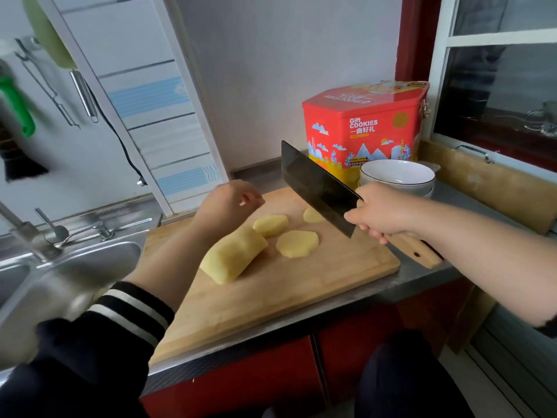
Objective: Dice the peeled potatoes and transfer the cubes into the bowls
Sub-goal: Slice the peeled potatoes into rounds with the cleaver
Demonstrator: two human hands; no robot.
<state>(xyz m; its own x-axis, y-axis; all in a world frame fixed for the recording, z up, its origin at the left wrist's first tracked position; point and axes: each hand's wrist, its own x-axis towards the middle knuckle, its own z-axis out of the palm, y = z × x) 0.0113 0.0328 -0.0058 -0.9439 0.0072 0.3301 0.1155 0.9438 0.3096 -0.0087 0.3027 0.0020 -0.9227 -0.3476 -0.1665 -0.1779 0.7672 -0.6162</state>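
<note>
Above the board, right fingers grip the cleaver, hiding one slice; left fingers curl empty.

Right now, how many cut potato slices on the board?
3. One slice leans against the big potato piece, one slice lies flat right of it, one slice is partly hidden behind the cleaver. More may be hidden there.

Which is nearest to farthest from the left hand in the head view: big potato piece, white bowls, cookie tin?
From the left hand:
1. big potato piece, on the cutting board just below the hand.
2. white bowls, stacked at the board's far right corner, behind the cleaver.
3. cookie tin, behind the bowls against the wall; close to the bowls, but it sits farther back.
</note>
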